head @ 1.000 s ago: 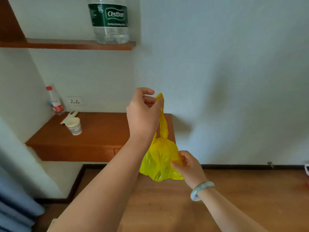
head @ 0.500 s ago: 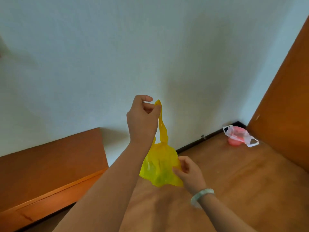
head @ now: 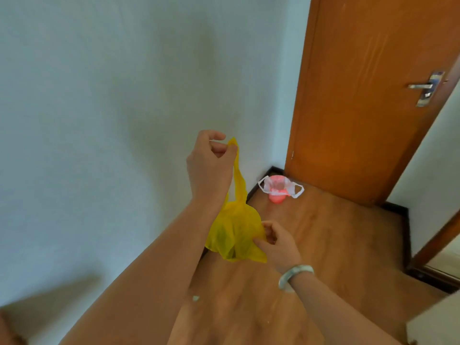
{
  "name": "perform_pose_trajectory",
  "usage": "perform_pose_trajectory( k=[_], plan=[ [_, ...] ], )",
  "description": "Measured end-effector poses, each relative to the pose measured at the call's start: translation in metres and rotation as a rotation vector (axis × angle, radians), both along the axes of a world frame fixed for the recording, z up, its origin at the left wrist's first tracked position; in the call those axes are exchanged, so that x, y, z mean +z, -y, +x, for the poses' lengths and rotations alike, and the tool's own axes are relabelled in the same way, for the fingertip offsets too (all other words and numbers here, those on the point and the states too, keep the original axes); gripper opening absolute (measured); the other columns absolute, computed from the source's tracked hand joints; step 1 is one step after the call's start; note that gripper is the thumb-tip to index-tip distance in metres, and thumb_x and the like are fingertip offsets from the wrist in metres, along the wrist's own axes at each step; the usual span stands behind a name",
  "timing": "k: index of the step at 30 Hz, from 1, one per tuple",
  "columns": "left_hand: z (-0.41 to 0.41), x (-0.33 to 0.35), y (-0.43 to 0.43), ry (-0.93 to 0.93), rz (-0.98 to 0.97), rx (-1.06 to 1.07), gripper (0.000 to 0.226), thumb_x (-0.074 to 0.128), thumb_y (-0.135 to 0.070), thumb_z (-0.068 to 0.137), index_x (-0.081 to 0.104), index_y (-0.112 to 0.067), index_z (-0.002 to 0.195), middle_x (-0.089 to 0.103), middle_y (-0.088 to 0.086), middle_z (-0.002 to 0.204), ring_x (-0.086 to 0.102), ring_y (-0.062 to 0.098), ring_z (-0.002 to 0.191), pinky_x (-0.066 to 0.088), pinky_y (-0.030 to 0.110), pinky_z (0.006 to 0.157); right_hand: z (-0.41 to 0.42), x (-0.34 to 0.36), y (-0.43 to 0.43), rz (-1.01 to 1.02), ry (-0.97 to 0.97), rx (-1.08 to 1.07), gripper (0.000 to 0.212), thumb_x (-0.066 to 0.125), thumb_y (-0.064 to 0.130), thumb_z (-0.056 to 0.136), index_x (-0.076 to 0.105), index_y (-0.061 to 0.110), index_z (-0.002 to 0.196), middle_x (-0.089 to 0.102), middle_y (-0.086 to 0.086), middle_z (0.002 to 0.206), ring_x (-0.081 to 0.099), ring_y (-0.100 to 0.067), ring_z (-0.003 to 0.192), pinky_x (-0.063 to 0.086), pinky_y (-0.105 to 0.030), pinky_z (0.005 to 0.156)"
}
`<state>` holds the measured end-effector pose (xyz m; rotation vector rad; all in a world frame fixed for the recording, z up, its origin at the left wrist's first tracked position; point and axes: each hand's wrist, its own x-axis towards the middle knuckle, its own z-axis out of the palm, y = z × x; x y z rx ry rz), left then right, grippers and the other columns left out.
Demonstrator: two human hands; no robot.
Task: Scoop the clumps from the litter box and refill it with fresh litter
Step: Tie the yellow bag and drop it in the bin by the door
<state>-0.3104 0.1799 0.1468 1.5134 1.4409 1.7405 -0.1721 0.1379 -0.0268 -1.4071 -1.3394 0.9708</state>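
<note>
A small yellow plastic bag (head: 232, 231) hangs in mid-air in front of me, bulging at the bottom. My left hand (head: 207, 165) pinches its twisted handles at the top and holds it up. My right hand (head: 276, 239), with a pale bangle on the wrist, grips the bag's lower right side. A small pink bin (head: 276, 191) lined with a clear plastic bag stands on the floor in the far corner. No litter box or scoop is in view.
A white wall (head: 112, 108) runs along the left. An orange wooden door (head: 373, 95) with a metal handle (head: 423, 87) stands to the right of the bin. The wooden floor (head: 336, 245) stretches from me to the corner.
My view has swung to the right, from the shelf and desk to the corner with the door and pink bin. Both hands keep the same hold on the yellow bag.
</note>
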Motion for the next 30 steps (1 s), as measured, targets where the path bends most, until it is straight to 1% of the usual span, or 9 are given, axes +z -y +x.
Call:
perform_pose_trajectory(
  k=[4,7,12,18,21,24,26,28,30],
  plan=[
    [0.039,-0.005,-0.061,0.001,-0.012,-0.076,0.022,0.071,-0.019,0.080,0.052,-0.028,0.086,0.063,-0.013,0.062,0.064,0.015,0.064,0.054,0.041,0.072,0.034,-0.006,-0.049,-0.034,-0.028,-0.077,0.030,0.069,0.011,0.079,0.059,0.036,0.093,0.062,0.008,0.088,0.055,-0.009,0.080,0.045,-0.016,0.069],
    [0.070,-0.009,-0.104,-0.004,-0.023,-0.107,0.019,0.070,-0.021,0.080,0.054,-0.024,0.090,0.064,-0.012,0.064,0.065,0.014,0.066,0.054,0.037,0.073,0.064,-0.011,-0.086,-0.031,-0.023,-0.128,0.029,0.069,0.012,0.079,0.059,0.036,0.092,0.060,0.010,0.084,0.054,-0.005,0.077,0.045,-0.016,0.068],
    [0.126,-0.018,-0.180,0.025,-0.036,-0.104,0.019,0.071,-0.022,0.080,0.055,-0.023,0.091,0.064,-0.011,0.067,0.065,0.014,0.067,0.054,0.039,0.072,0.124,-0.013,-0.154,-0.038,-0.034,-0.134,0.025,0.068,0.010,0.080,0.061,0.030,0.092,0.060,0.008,0.084,0.052,-0.005,0.075,0.045,-0.014,0.067],
    [0.194,-0.014,-0.268,0.048,-0.058,-0.104,0.020,0.071,-0.021,0.080,0.054,-0.023,0.092,0.063,-0.010,0.068,0.064,0.014,0.066,0.054,0.036,0.070,0.199,-0.006,-0.244,-0.076,0.037,-0.117,0.026,0.068,0.014,0.079,0.061,0.028,0.099,0.063,0.000,0.094,0.058,-0.018,0.087,0.048,-0.019,0.073],
    [0.223,-0.014,-0.311,0.043,-0.069,-0.131,0.021,0.070,-0.020,0.081,0.055,-0.021,0.095,0.062,-0.011,0.068,0.063,0.012,0.068,0.052,0.033,0.071,0.227,-0.001,-0.286,-0.075,0.039,-0.142,0.027,0.068,0.014,0.079,0.061,0.025,0.103,0.063,0.001,0.095,0.058,-0.015,0.089,0.049,-0.020,0.076],
    [0.249,-0.016,-0.354,0.063,-0.091,-0.176,0.021,0.069,-0.018,0.082,0.054,-0.019,0.097,0.062,-0.010,0.070,0.062,0.013,0.069,0.051,0.031,0.071,0.247,-0.002,-0.324,-0.103,0.015,-0.169,0.028,0.068,0.013,0.079,0.061,0.025,0.103,0.064,0.003,0.097,0.060,-0.014,0.091,0.051,-0.027,0.081],
    [0.265,-0.018,-0.385,0.071,-0.092,-0.202,0.020,0.068,-0.016,0.082,0.054,-0.018,0.097,0.061,-0.010,0.070,0.060,0.011,0.066,0.049,0.026,0.068,0.258,-0.006,-0.353,-0.107,0.015,-0.182,0.029,0.069,0.013,0.078,0.060,0.026,0.102,0.065,0.003,0.096,0.060,-0.015,0.091,0.053,-0.031,0.083],
    [0.277,-0.022,-0.418,0.074,-0.090,-0.231,0.021,0.068,-0.015,0.083,0.053,-0.018,0.097,0.061,-0.010,0.070,0.057,0.007,0.064,0.045,0.017,0.064,0.267,-0.010,-0.381,-0.107,0.025,-0.201,0.030,0.068,0.013,0.077,0.060,0.026,0.102,0.065,0.002,0.095,0.061,-0.017,0.089,0.053,-0.034,0.081],
    [0.288,-0.026,-0.452,0.067,-0.091,-0.264,0.021,0.067,-0.015,0.083,0.053,-0.018,0.098,0.060,-0.010,0.071,0.055,0.001,0.062,0.040,0.007,0.057,0.275,-0.014,-0.411,-0.107,0.022,-0.219,0.028,0.067,0.011,0.078,0.060,0.027,0.099,0.065,0.001,0.092,0.060,-0.016,0.083,0.053,-0.029,0.076]
  ],
)
